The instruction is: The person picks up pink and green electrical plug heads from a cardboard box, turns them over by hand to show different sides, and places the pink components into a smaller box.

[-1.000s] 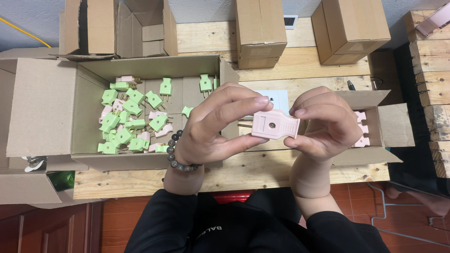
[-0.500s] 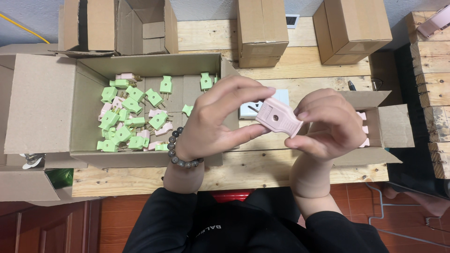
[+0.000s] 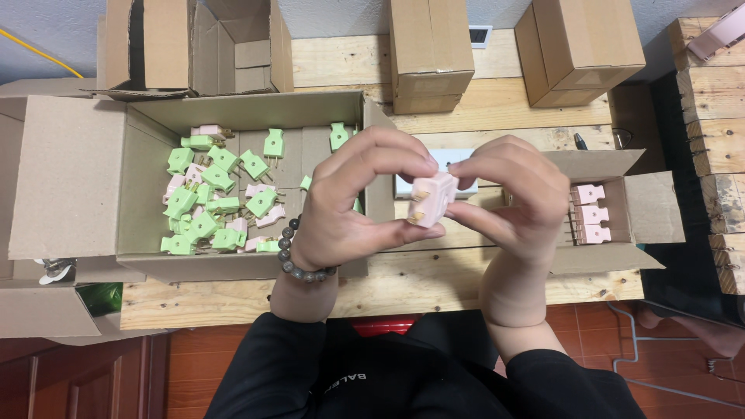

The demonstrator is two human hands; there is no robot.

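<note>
Head view: left hand (image 3: 341, 209), right hand (image 3: 516, 202) fingers clamped on pink plug (image 3: 431, 199); left box (image 3: 147, 186) holds green plugs (image 3: 206, 209).

A big open box (image 3: 93, 186) of loose plugs (image 3: 209, 206) is sitting at the bench's (image 3: 403, 283) left; a smaller box (image 3: 621, 209) holding stacked plugs (image 3: 588, 213) is lying right, closed cartons (image 3: 431, 50) standing behind.
</note>
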